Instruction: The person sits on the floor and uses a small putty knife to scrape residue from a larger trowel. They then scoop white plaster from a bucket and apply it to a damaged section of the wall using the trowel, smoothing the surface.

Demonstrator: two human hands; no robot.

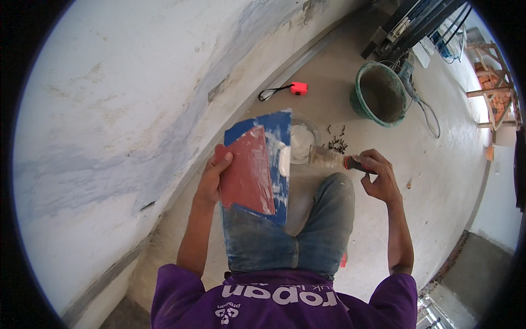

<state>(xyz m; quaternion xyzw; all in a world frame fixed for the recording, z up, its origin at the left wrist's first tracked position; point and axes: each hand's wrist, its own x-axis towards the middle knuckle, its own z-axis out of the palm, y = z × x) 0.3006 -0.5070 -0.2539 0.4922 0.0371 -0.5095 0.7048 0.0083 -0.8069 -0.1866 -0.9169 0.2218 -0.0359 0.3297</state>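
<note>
My left hand (pixel 211 178) grips a red plastic spreader (pixel 246 178) together with a larger blue spreader (pixel 280 194) behind it, thumb on the red one. White smears streak both, and a thick white dab of putty (pixel 284 160) sits near the blue one's right edge. Closed round the dark handle of a putty knife (pixel 326 158) is my right hand (pixel 382 178); the wide blade points left toward the spreaders. Below the blade and partly behind the blue spreader, a clear round tub (pixel 315 130) holds white putty (pixel 300 142).
Dark screws (pixel 337 145) lie scattered beyond the knife. A red tape measure (pixel 299 88) with a black strap rests on the floor ahead. Farther right stand a green bucket (pixel 359 98) and a corded power tool (pixel 406 77). A patched white wall (pixel 109 137) rises on my left.
</note>
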